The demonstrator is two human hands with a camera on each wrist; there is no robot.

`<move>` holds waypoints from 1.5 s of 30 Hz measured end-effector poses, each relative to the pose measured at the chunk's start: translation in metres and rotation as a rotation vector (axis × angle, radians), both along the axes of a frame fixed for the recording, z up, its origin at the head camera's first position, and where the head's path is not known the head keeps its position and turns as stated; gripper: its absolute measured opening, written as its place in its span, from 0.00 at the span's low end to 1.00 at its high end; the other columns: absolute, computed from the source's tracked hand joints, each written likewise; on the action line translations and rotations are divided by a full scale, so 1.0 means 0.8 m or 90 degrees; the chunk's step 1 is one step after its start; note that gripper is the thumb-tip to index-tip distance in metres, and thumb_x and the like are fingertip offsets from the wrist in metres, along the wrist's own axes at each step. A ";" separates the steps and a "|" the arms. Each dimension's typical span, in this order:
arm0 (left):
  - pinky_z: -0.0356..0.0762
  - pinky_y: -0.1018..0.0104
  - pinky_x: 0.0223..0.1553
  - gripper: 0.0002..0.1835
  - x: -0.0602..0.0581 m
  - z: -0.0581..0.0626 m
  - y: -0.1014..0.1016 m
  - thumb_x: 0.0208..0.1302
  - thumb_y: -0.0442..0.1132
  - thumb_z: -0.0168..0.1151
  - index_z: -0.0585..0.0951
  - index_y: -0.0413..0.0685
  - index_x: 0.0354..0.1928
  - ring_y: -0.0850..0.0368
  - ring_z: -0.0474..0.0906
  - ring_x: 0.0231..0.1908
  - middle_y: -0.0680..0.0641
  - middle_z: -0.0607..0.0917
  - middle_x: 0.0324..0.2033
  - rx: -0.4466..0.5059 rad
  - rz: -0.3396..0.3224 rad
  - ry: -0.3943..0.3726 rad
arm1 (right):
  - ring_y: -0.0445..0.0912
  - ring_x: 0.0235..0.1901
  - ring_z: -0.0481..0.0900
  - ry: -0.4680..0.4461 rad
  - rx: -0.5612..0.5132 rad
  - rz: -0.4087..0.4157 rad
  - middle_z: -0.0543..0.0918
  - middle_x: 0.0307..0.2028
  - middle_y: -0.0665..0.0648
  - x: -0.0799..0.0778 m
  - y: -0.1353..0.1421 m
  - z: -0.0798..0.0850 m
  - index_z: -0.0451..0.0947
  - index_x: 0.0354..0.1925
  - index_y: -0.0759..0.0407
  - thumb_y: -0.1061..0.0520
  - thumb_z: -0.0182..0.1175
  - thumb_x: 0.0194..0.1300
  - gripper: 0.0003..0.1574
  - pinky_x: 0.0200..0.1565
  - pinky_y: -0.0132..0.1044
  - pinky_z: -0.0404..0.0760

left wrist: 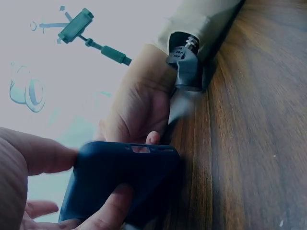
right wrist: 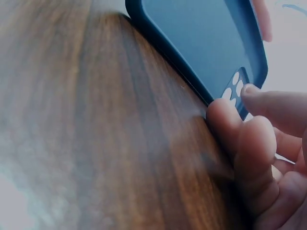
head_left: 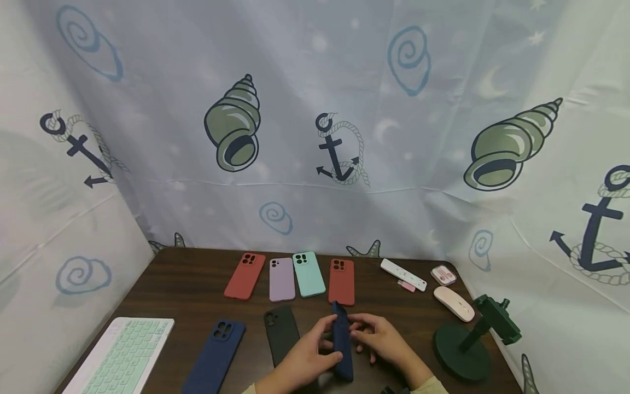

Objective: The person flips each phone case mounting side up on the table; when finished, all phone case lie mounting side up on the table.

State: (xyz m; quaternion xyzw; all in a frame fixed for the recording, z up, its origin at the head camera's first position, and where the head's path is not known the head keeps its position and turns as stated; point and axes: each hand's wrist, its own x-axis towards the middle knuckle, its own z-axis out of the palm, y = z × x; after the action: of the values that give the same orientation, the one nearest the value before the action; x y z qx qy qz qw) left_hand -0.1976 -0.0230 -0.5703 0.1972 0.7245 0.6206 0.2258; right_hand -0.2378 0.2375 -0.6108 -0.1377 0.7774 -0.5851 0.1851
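Note:
A dark blue phone case (head_left: 342, 350) stands on its long edge on the brown wooden table, its hollow inside facing the right hand. My left hand (head_left: 309, 353) grips it from the left, thumb on one face and fingers at its edge; in the left wrist view the case's end (left wrist: 129, 163) shows a port cutout. At the far end, my right hand (head_left: 383, 339) pinches the case near its camera holes, as the right wrist view shows with the fingertips (right wrist: 254, 98) against that corner. A black phone case (head_left: 281, 331) lies partly behind the left hand.
Another blue phone case (head_left: 216, 355) and a keyboard (head_left: 130, 353) lie left. Red (head_left: 245, 276), lilac (head_left: 282, 280), mint (head_left: 309, 275) and second red (head_left: 342, 282) cases line the back. Right are a white strip (head_left: 403, 274), mouse (head_left: 454, 304) and green stand (head_left: 462, 355).

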 end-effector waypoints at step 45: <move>0.70 0.52 0.52 0.37 -0.015 -0.039 -0.007 0.71 0.64 0.56 0.69 0.50 0.74 0.55 0.67 0.52 0.51 0.74 0.60 -0.522 -0.030 0.524 | 0.45 0.18 0.78 -0.046 -0.049 -0.137 0.79 0.35 0.61 -0.001 -0.006 0.005 0.72 0.66 0.59 0.63 0.65 0.67 0.31 0.15 0.38 0.77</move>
State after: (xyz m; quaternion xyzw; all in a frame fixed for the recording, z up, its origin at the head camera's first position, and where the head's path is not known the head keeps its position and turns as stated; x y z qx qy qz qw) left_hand -0.2092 -0.0289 -0.6015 0.3346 0.9293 0.1563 -0.0032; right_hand -0.2384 0.2331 -0.6066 -0.0389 0.7573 -0.6358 0.1437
